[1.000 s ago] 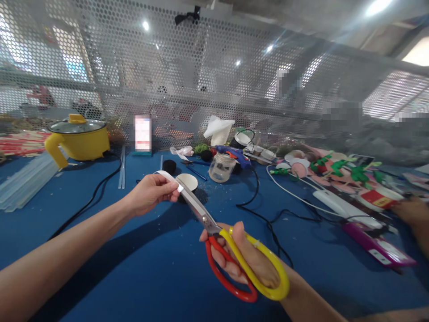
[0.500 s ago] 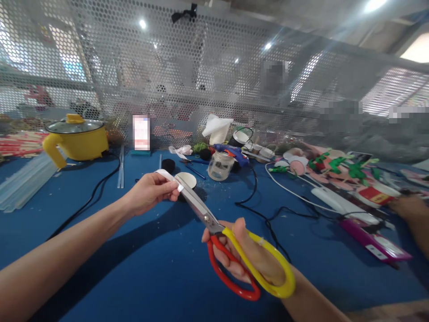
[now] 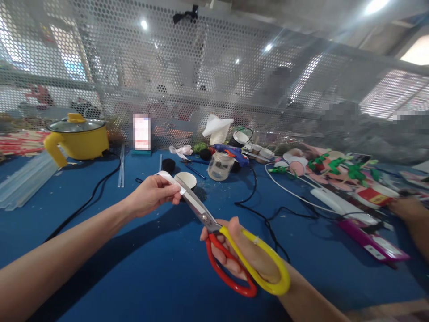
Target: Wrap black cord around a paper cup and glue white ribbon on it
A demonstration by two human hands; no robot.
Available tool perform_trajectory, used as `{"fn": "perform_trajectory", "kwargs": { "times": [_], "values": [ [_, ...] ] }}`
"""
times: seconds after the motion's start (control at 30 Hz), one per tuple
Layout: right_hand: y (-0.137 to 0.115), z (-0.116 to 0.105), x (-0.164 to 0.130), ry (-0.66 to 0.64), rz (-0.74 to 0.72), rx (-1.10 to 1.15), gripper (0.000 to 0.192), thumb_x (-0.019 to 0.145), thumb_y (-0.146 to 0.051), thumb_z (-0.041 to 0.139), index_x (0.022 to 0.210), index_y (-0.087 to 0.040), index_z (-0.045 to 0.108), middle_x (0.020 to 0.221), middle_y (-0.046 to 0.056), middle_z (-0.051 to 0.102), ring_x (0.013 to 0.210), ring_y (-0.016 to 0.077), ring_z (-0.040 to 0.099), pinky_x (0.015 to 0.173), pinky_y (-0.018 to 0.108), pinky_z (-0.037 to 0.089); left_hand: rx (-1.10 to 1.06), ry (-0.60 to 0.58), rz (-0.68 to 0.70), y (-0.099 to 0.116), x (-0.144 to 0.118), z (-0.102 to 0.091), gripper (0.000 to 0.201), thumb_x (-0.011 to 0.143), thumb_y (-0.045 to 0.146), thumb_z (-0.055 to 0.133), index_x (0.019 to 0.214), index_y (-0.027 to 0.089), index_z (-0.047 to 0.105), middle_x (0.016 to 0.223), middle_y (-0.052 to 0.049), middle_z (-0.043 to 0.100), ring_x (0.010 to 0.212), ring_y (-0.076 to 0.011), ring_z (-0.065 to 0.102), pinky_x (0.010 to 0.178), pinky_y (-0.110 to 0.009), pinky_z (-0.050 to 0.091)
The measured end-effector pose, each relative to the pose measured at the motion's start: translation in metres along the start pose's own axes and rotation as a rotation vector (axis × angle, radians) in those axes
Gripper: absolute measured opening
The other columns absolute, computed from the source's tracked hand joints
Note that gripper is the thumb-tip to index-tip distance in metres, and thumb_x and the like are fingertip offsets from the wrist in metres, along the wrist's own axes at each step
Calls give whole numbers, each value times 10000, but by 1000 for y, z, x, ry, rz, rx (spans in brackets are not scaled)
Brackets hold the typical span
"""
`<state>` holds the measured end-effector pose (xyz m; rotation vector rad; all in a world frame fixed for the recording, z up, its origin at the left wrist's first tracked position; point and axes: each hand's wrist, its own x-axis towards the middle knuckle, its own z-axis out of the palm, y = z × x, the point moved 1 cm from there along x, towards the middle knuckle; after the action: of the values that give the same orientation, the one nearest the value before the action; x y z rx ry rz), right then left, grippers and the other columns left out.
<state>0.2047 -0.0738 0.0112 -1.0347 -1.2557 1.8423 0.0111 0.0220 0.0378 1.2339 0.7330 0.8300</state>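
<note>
- Left hand [image 3: 152, 194] pinches a white strip [image 3: 170, 179] between thumb and fingers, held above the desk [image 3: 140, 268], centre scene.
- Right hand [image 3: 246, 257] is clamped through the red and yellow loops of the scissors [image 3: 214, 232]; blades look nearly together at the strip's right end.
- Strip looks thin, light and floppy; best pinched close to the blades so it doesn't fold.
- Scissors are stiff and large, so grip by the loops.
- Hard to tell: strip material, and whether the blades touch it.
- Far left: yellow pot [image 3: 78, 138]. Far centre: jar [image 3: 220, 166].
- Another person's hand [image 3: 407, 210], cut off at the right edge.
</note>
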Motion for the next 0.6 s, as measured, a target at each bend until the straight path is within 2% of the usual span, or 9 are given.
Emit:
{"fn": "perform_trajectory", "kwargs": {
  "times": [0.27, 0.6],
  "values": [
    [5, -2, -3, 66, 37, -52, 560, 731, -668, 379, 904, -159, 535, 492, -69, 445, 284, -2, 282, 260, 102, 261, 9, 1, -10, -2, 1, 1, 168, 605, 241, 710, 569, 96, 631, 505, 0, 611, 486, -68, 541, 516, -186, 434],
    [1, -3, 0, -9, -21, -137, 676, 645, -747, 373, 946, -159, 519, 551, -45, 446, 370, 17, 312, 305, 112, 283, 11, 4, -13, 1, -2, 1, 142, 612, 219, 696, 552, 104, 636, 491, 2, 612, 477, -67, 543, 510, -182, 438]
  ]
}}
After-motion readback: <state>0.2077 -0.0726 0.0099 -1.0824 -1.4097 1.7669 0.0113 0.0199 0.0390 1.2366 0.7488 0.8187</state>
